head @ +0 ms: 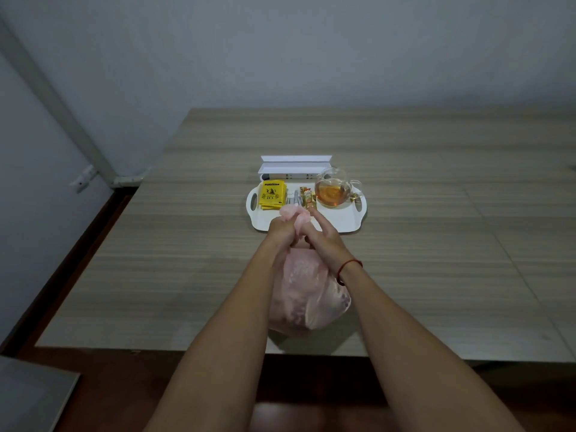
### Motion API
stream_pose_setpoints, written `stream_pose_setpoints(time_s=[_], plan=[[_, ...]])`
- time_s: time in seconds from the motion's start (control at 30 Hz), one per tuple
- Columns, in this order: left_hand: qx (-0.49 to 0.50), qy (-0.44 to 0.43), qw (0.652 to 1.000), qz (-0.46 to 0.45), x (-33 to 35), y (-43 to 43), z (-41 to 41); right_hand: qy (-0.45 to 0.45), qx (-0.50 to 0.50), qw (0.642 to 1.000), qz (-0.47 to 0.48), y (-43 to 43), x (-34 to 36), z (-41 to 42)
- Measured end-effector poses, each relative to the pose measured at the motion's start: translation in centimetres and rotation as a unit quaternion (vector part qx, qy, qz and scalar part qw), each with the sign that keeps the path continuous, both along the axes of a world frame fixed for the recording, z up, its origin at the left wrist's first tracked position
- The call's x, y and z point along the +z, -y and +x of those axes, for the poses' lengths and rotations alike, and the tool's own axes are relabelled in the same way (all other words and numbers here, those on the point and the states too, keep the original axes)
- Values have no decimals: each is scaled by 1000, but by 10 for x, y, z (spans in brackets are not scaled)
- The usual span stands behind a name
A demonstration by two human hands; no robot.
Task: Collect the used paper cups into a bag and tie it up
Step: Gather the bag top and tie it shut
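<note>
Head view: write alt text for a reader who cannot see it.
The left hand and right hand grip the gathered neck of a pink bag on a table. Behind it, a white tray holds a teapot and yellow packets.

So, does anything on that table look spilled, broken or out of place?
Nothing stands out. The glass teapot stands upright on the white tray, no spill visible. The left hand and right hand grip the pink bag at its gathered neck.
</note>
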State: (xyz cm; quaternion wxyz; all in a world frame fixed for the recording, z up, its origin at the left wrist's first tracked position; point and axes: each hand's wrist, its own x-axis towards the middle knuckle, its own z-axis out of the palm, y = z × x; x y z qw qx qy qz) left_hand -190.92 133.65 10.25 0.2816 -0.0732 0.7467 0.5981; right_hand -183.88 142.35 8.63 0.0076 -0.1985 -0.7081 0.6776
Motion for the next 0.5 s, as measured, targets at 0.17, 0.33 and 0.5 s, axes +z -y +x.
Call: stream_pose_setpoints(time_s=[0.17, 0.33, 0.5], plan=[[-9, 11, 1000, 19, -1, 0, -3, -60, 23, 998, -16, -2, 4, 2], [0, 48, 997, 62, 2, -1, -8, -95, 25, 995, 20, -6, -1, 1], [-6, 60, 997, 52, -4, -2, -8, -68, -34, 997, 25, -8, -6, -3]])
